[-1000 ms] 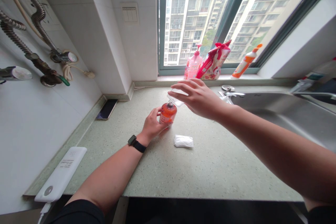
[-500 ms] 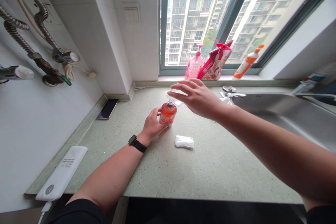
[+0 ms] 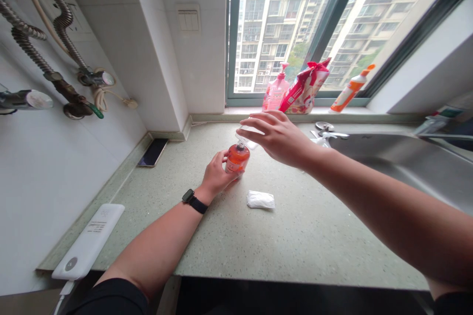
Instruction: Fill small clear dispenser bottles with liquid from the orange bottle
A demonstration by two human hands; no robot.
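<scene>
On the counter stands a bottle of orange-red liquid (image 3: pixel 237 156), upright, its neck uncapped. My left hand (image 3: pixel 217 173), below a black watch, is wrapped round the bottle's left side. Above it, my right hand (image 3: pixel 273 135) grips a clear, whitish container (image 3: pixel 247 137) from over the top. That container is tilted with its lower end at the bottle's mouth; most of it is hidden by my fingers, so its kind is unclear. Nearer to me lies a folded white tissue (image 3: pixel 260 200). A white pump head (image 3: pixel 328 136) rests by the sink, partly behind my right forearm.
To the right is a steel sink (image 3: pixel 391 157) with a drain strainer (image 3: pixel 324 127) beside it. A pink pump bottle (image 3: pixel 275 92), a red bag (image 3: pixel 306 89) and an orange-white bottle (image 3: pixel 349 92) line the windowsill. At left are a phone (image 3: pixel 152 152) and a white power bank (image 3: pixel 88 241).
The view has shifted slightly. Both hands keep their holds on the bottle and the container, and the container looks clearer, with less white showing in it.
</scene>
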